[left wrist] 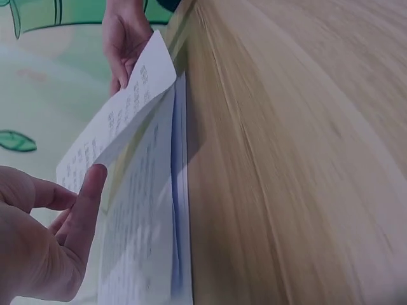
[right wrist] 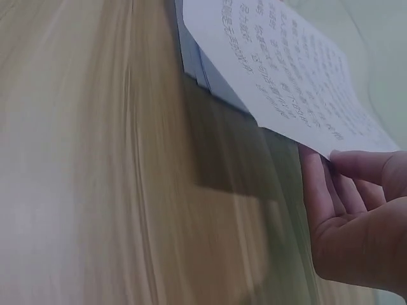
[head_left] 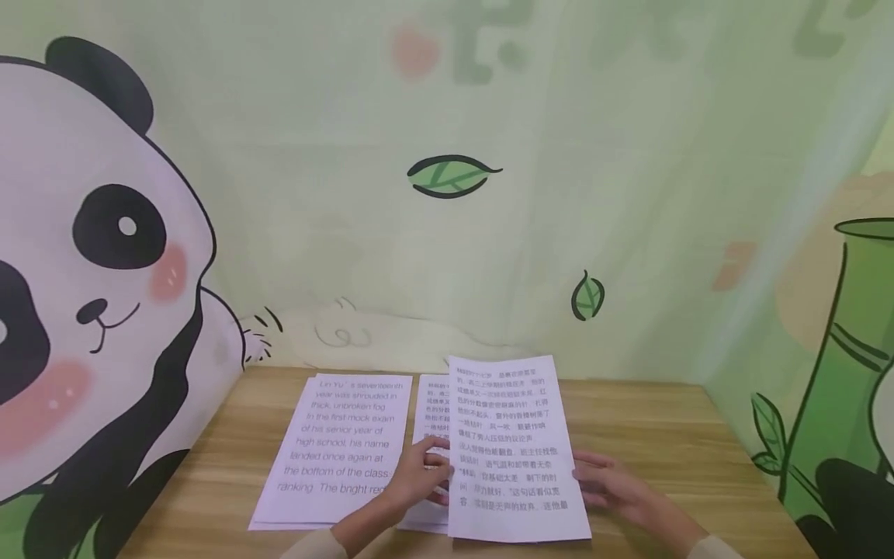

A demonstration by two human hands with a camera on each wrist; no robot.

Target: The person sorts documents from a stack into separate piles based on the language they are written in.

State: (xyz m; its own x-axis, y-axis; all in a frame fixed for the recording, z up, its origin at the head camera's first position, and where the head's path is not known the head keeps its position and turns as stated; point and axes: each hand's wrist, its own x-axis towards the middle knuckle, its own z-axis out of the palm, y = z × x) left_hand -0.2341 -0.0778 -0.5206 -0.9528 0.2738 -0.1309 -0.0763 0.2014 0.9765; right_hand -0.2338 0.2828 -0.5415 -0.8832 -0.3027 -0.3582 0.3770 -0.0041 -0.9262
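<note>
Where the table (head_left: 649, 435) runs to its far left corner, the English-printed pages (head_left: 328, 466) lie slightly misaligned near it, their long axis reaching from the far edge toward the near side. Just right of them, near the middle of the far edge, a Chinese-printed stack (head_left: 431, 396) shows only a strip in the head view, the rest hidden by the raised sheet (head_left: 510, 442). Over that strip sits the left hand (head_left: 415, 477), its grip pinching the raised sheet's left edge in the half toward the near side. The raised sheet stands apart from the table, a little right of its middle, print facing up; its long axis runs from the near side to the far edge, across the line joining both hands, and its top overlaps the backdrop (head_left: 349, 233). At its other long side, toward the table's right edge, the right hand (head_left: 618, 489) has its grip pinched on the paper, thumb above and fingers below. The sheet thus lies between the two grips, neither plainly nearer, whereas the stack lies below and toward the left hand; that sideways offset, more than any turn, seems the relation that matters.
</note>
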